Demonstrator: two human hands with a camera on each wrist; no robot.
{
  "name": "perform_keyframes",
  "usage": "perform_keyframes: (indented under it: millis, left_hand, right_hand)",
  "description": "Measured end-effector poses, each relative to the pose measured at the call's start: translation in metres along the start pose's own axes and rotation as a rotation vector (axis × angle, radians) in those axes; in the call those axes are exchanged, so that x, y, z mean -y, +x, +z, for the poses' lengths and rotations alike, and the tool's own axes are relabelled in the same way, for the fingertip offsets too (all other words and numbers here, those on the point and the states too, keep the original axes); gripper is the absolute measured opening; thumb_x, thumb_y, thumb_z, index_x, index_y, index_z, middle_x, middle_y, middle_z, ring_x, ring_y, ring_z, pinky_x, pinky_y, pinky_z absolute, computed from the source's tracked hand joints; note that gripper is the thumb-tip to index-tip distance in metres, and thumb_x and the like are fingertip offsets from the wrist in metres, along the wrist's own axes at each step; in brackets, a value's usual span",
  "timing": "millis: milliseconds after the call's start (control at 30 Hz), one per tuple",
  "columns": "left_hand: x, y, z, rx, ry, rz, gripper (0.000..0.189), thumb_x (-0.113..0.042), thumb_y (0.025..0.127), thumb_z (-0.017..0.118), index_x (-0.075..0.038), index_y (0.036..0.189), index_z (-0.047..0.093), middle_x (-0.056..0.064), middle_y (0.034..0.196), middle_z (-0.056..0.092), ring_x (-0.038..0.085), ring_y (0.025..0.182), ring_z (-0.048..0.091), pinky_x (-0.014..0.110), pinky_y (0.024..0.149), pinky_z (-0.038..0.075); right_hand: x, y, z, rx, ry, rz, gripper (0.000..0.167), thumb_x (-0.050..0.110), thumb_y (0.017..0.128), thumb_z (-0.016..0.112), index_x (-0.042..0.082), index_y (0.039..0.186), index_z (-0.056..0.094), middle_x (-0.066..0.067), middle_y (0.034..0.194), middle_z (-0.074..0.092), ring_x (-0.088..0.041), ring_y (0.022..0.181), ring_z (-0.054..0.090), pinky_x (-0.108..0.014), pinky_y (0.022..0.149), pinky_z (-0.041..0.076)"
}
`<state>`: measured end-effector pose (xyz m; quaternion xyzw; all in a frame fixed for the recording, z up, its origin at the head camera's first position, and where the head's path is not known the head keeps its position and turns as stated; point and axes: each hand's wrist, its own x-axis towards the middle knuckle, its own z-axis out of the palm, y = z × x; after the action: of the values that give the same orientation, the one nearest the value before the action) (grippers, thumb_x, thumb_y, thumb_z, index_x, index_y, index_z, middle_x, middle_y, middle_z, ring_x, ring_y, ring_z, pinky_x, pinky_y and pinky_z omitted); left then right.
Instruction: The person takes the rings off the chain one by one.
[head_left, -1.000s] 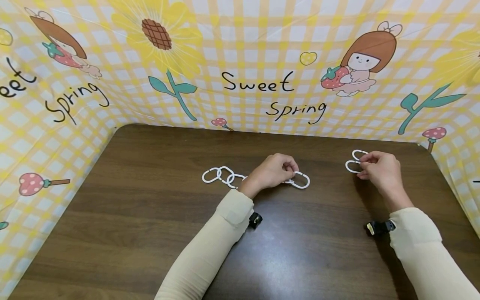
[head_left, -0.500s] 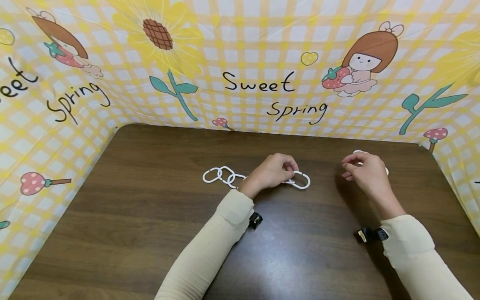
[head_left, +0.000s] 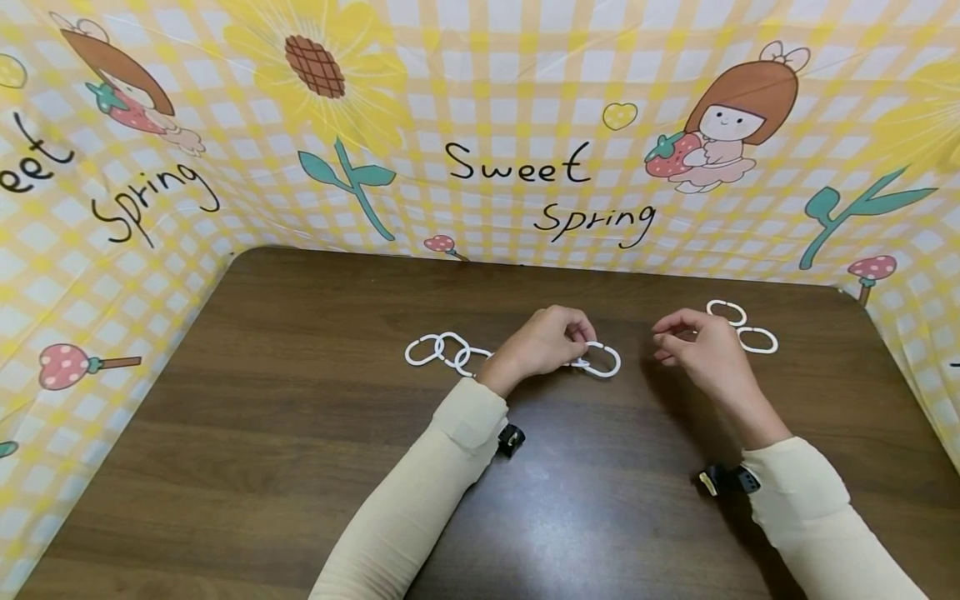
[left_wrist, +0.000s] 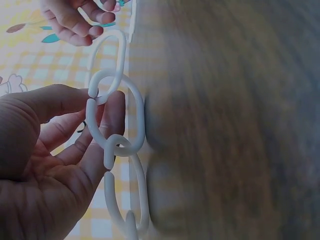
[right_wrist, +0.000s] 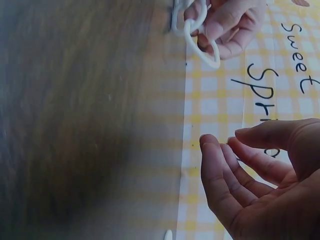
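Note:
A chain of white plastic oval links (head_left: 440,348) lies across the middle of the table. My left hand (head_left: 551,342) pinches it towards its right end. In the left wrist view, thumb and fingertips hold one split link (left_wrist: 140,112), joined to another link above and below. My forearm and hand hide part of the chain in the head view. To the right of the chain, my right hand (head_left: 708,354) hovers with loosely bent fingers; the right wrist view shows nothing between them. Two loose links, one farther back (head_left: 745,313) and one nearer (head_left: 777,340), lie beside it.
The brown wooden table (head_left: 247,417) ends at a yellow-checked cloth (head_left: 495,108) with printed flowers and figures, which rises behind it and at both sides. A scrap of white shows through my right hand's finger gap; I cannot tell what it is.
My right hand has moved left from the loose links, where its fingers were at one of them, towards the chain. The two loose links have come into fuller view. My left hand has stayed put.

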<state>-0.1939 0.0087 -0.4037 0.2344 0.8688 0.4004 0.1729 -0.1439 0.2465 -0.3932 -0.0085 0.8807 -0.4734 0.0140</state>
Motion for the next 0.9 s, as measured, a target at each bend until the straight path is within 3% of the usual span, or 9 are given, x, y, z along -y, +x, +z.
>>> perform_keyframes:
  millis: [367, 900]
  left_hand:
    - [0.001, 0.001, 0.0, -0.004, -0.01, -0.008, 0.012, -0.001, 0.096, 0.065, -0.006, 0.103, 0.074, 0.002, 0.089, 0.066, 0.01, 0.079, 0.056, 0.017, 0.071, 0.043]
    - [0.001, 0.0, -0.001, -0.01, -0.029, -0.018, 0.013, 0.001, 0.096, 0.064, -0.005, 0.105, 0.072, 0.003, 0.089, 0.066, 0.011, 0.08, 0.057, 0.018, 0.071, 0.043]
  right_hand:
    - [0.005, 0.0, 0.018, 0.076, 0.093, 0.02, 0.022, -0.002, 0.098, 0.064, -0.016, 0.114, 0.065, -0.03, 0.107, 0.072, -0.002, 0.076, 0.071, -0.023, 0.07, 0.062]
    - [0.009, 0.0, 0.036, 0.14, 0.289, 0.052, 0.024, -0.006, 0.097, 0.064, -0.02, 0.117, 0.061, -0.015, 0.1, 0.068, -0.005, 0.083, 0.071, -0.028, 0.076, 0.064]
